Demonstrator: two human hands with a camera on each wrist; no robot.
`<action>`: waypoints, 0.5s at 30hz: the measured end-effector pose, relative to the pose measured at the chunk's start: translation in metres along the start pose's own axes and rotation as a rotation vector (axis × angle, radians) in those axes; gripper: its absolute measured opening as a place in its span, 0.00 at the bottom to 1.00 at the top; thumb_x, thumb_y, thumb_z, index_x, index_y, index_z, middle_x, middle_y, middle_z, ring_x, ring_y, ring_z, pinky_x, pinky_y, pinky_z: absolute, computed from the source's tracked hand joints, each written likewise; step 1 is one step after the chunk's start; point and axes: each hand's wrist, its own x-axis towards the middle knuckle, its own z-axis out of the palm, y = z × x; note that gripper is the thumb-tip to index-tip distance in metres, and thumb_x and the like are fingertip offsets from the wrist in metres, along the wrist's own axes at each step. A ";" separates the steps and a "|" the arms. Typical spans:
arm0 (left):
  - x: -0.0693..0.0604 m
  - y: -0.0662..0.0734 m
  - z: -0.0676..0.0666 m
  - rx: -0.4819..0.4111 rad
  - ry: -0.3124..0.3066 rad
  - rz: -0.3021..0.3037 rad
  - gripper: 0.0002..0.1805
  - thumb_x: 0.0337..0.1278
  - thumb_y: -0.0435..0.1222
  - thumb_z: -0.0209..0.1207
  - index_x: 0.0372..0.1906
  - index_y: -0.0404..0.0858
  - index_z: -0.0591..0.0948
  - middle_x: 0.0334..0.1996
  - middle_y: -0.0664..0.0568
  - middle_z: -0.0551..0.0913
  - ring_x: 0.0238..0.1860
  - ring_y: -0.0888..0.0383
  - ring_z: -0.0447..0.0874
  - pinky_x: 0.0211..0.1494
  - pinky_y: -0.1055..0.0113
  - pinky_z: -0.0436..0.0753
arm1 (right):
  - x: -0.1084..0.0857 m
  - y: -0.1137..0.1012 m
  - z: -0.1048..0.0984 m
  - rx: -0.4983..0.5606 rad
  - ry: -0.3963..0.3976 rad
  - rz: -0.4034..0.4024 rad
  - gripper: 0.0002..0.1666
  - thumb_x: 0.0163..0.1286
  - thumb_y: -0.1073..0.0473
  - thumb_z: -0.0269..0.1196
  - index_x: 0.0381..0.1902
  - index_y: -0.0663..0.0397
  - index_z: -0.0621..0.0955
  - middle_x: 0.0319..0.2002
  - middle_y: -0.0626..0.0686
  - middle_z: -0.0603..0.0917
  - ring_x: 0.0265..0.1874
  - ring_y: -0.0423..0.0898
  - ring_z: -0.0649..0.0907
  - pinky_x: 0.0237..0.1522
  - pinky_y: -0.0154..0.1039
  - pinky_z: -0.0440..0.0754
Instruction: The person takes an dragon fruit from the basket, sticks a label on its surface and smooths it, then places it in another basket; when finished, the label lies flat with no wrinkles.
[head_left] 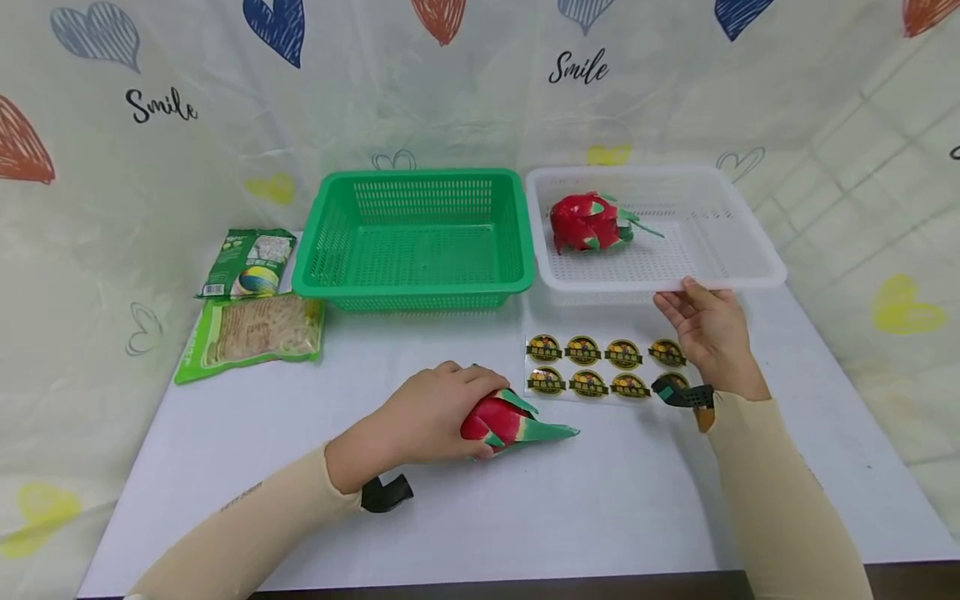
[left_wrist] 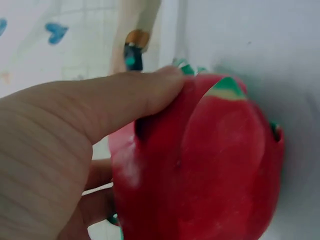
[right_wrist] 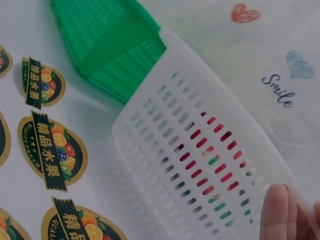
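My left hand (head_left: 431, 417) grips a red dragon fruit (head_left: 498, 423) with green leaf tips, low over the front middle of the table. In the left wrist view, the thumb lies along the side of this dragon fruit (left_wrist: 220, 160), with some fingers partly hidden behind it. My right hand (head_left: 708, 333) holds the front rim of a white plastic basket (head_left: 735, 267), palm turned up. Fingertips (right_wrist: 277, 210) show against the basket's slotted wall in the right wrist view. Inside that basket, at its left, lies a second dragon fruit (head_left: 588, 222).
A green plastic basket (head_left: 412, 293) stands left of the white one. Two flat food packs, a green one (head_left: 251, 262) and a pale one (head_left: 258, 329), lie farther left. A sheet of round fruit stickers (head_left: 585, 367) lies before the white basket. A printed curtain (head_left: 465, 100) hangs behind.
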 end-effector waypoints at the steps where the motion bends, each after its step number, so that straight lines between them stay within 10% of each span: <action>1: -0.002 0.003 0.002 0.032 0.012 0.005 0.43 0.52 0.57 0.74 0.73 0.52 0.72 0.70 0.59 0.77 0.58 0.51 0.81 0.49 0.60 0.85 | 0.000 0.000 0.000 -0.002 -0.005 -0.002 0.11 0.76 0.67 0.61 0.50 0.60 0.72 0.34 0.58 0.83 0.33 0.53 0.89 0.46 0.44 0.91; 15: -0.004 0.017 0.018 0.239 0.174 0.104 0.42 0.51 0.56 0.75 0.71 0.54 0.72 0.71 0.56 0.75 0.65 0.47 0.77 0.56 0.51 0.85 | -0.002 0.002 0.001 0.014 -0.002 -0.006 0.12 0.75 0.66 0.62 0.51 0.59 0.72 0.35 0.58 0.84 0.33 0.53 0.89 0.46 0.44 0.91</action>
